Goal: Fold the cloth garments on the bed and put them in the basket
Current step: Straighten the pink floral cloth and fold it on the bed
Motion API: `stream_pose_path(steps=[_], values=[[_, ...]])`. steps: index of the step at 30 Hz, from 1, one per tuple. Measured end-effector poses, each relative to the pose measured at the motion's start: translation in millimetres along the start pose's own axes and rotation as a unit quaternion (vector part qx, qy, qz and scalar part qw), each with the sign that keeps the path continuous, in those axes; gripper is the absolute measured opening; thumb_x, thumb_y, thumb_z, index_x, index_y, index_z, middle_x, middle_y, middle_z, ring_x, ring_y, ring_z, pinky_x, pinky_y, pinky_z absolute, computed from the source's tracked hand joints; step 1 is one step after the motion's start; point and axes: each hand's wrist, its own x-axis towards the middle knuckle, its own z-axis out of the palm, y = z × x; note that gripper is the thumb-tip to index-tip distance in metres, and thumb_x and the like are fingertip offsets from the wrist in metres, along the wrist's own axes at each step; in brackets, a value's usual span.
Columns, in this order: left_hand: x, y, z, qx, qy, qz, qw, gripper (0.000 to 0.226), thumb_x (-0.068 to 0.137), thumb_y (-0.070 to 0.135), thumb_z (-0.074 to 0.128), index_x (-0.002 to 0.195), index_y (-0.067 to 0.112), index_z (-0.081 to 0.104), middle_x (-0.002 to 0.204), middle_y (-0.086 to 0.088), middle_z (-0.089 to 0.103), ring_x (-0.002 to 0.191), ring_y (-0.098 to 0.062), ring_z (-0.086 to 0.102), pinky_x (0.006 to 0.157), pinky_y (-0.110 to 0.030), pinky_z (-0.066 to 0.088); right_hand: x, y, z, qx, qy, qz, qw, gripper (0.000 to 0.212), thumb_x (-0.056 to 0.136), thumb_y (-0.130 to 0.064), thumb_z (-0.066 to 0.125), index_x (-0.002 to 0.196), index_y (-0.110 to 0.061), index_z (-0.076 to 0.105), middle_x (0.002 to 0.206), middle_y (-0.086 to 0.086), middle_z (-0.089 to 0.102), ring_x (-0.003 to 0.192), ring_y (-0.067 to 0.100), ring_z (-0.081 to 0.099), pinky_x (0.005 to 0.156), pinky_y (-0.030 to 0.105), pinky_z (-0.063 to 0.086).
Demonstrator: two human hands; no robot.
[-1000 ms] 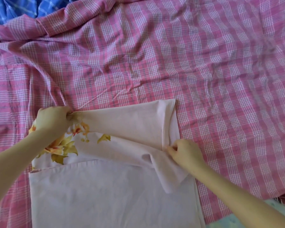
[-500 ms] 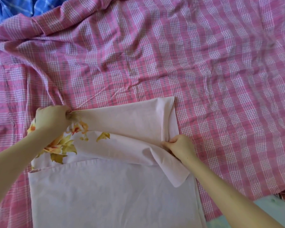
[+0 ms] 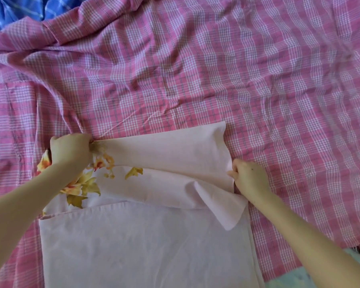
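**Mid-fold, both corners pinched**

Underneath everything lies the rumpled pink-and-white checked bedsheet (image 3: 216,75), with a patch of blue checked fabric (image 3: 13,11) showing at the far left corner. On it, near the person, rests the pale lilac cotton cloth with a yellow-and-orange flower print (image 3: 146,242), its far part doubled over into a loose flap. No basket is in view.

The left hand (image 3: 71,150) is closed tight on the flap's far left corner, right above the flower print; the right hand (image 3: 250,177) has its fingers curled shut on the flap's right edge, where a slack point of fabric droops toward the near side.

That drooping point is the likely trouble — if the flap is laid down as it hangs, the slack would probably be trapped as a crooked crease. Unequal pull between the two hands could also skew the fold line, and tugging may drag the lower layer along the wrinkled sheet.
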Motion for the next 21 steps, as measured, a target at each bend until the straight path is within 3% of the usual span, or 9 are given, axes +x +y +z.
stream_pose_path(steps=[2, 4, 7, 9, 11, 14, 17, 21], values=[[-0.1, 0.1, -0.8, 0.001, 0.001, 0.002, 1.000, 0.012, 0.078, 0.007, 0.059, 0.076, 0.018, 0.062, 0.065, 0.001, 0.058, 0.063, -0.024, 0.052, 0.068, -0.032, 0.026, 4.0, 3.2, 7.1, 0.070, -0.029, 0.025, 0.997, 0.035, 0.085, -0.035, 0.066, 0.062, -0.015, 0.048, 0.050, -0.007, 0.044, 0.050, 0.015, 0.045, 0.052, 0.028, 0.038], [-0.9, -1.2, -1.7, -0.002, -0.001, 0.002, 1.000, 0.014, 0.077, 0.006, 0.058, 0.076, 0.019, 0.062, 0.065, 0.002, 0.059, 0.065, -0.024, 0.053, 0.068, -0.032, 0.026, 4.1, 7.8, 7.6, 0.072, -0.090, 0.063, 0.991, 0.046, 0.079, -0.042, 0.066, 0.050, -0.018, 0.040, 0.045, -0.006, 0.037, 0.043, 0.013, 0.037, 0.046, 0.025, 0.030], [-1.8, -0.9, -2.6, 0.003, 0.002, 0.003, 1.000, 0.014, 0.077, 0.005, 0.057, 0.075, 0.018, 0.062, 0.064, 0.001, 0.059, 0.064, -0.025, 0.053, 0.067, -0.032, 0.026, 1.5, 13.1, 5.5, 0.000, -0.236, 0.090, 0.968, 0.046, 0.079, -0.028, 0.065, 0.044, -0.014, 0.040, 0.042, -0.002, 0.035, 0.041, 0.014, 0.034, 0.043, 0.024, 0.025], [-2.9, 0.1, -2.5, -0.003, 0.002, -0.001, 1.000, 0.014, 0.077, 0.003, 0.057, 0.074, 0.016, 0.062, 0.060, 0.001, 0.055, 0.061, -0.025, 0.051, 0.068, -0.033, 0.026, -3.7, 10.5, 9.6, -0.014, -0.279, 0.104, 0.954, 0.039, 0.083, -0.019, 0.059, 0.049, -0.012, 0.040, 0.046, 0.000, 0.038, 0.043, 0.013, 0.035, 0.042, 0.024, 0.026], [-3.9, 1.9, -3.2, -0.013, 0.005, -0.006, 1.000, 0.013, 0.077, 0.003, 0.058, 0.072, 0.015, 0.061, 0.058, 0.000, 0.052, 0.060, -0.025, 0.049, 0.069, -0.033, 0.026, -10.8, 8.4, 14.3, -0.026, -0.270, 0.114, 0.956, 0.035, 0.084, -0.016, 0.055, 0.053, -0.012, 0.040, 0.047, -0.001, 0.041, 0.042, 0.012, 0.038, 0.041, 0.023, 0.027], [-5.3, 2.8, -3.6, -0.022, 0.005, -0.007, 1.000, 0.012, 0.075, 0.002, 0.059, 0.072, 0.013, 0.061, 0.059, -0.002, 0.054, 0.059, -0.025, 0.048, 0.070, -0.033, 0.024, -22.6, 8.2, 20.6, -0.010, -0.222, 0.131, 0.966, 0.037, 0.084, -0.021, 0.057, 0.051, -0.014, 0.042, 0.029, -0.003, 0.040, 0.037, 0.011, 0.044, 0.038, 0.021, 0.030], [-6.2, 3.6, -3.3, -0.024, 0.008, -0.004, 1.000, 0.012, 0.073, 0.000, 0.060, 0.072, 0.012, 0.062, 0.059, -0.002, 0.054, 0.058, -0.025, 0.048, 0.071, -0.035, 0.027, -28.7, 5.2, 20.3, 0.048, -0.183, 0.151, 0.970, 0.045, 0.084, -0.037, 0.060, 0.051, -0.015, 0.039, 0.041, -0.005, 0.042, 0.041, 0.012, 0.042, 0.040, 0.021, 0.029], [-6.9, 2.8, -3.7, -0.018, 0.013, -0.002, 1.000, 0.013, 0.072, 0.000, 0.061, 0.072, 0.013, 0.062, 0.058, -0.001, 0.052, 0.058, -0.025, 0.047, 0.070, -0.035, 0.026, -32.3, 8.4, 11.2, -0.117, -0.198, 0.138, 0.963, 0.033, 0.083, -0.025, 0.061, 0.054, -0.017, 0.045, 0.055, -0.004, 0.047, 0.051, 0.013, 0.047, 0.048, 0.022, 0.036]])
